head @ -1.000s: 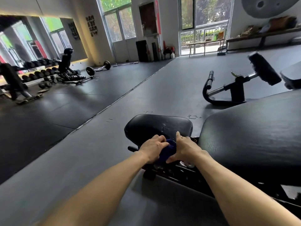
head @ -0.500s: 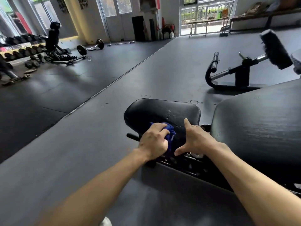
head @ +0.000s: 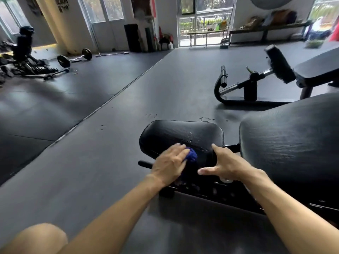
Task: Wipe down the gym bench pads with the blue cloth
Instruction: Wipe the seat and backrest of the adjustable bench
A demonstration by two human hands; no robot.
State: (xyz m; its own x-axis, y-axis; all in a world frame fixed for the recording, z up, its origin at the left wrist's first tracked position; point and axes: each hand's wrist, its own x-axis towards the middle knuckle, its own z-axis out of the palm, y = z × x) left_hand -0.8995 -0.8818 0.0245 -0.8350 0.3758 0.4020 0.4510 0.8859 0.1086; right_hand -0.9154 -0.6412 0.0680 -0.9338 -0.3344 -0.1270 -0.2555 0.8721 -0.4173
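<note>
A bare knee (head: 42, 237) sits at the lower left edge, and both forearms reach forward from the bottom of the view over the grey floor mat (head: 91, 171). The left hand (head: 169, 165) lies palm down on the blue cloth (head: 191, 155), fingers laid over it and pressing it onto the near edge of the small seat pad (head: 181, 133); only a bunched corner of the cloth shows past the fingertips. Just beside it, the right hand (head: 225, 165) is spread wide, thumb pointing left toward the cloth and forefinger stretched up against the seat pad's right side; it holds nothing. Water droplets (head: 191, 137) glisten on the seat pad just beyond the cloth. The black frame (head: 211, 193) of the bench runs under both wrists. To the right, the large back pad (head: 293, 140) rises close to the seat pad, a narrow gap between them. Further out stands a second bench (head: 315, 70) with a roller pad (head: 279, 64) and a curved foot bar (head: 222, 76). At the far left a barbell (head: 74, 57) lies on the floor near a pile of weights (head: 27, 67).
</note>
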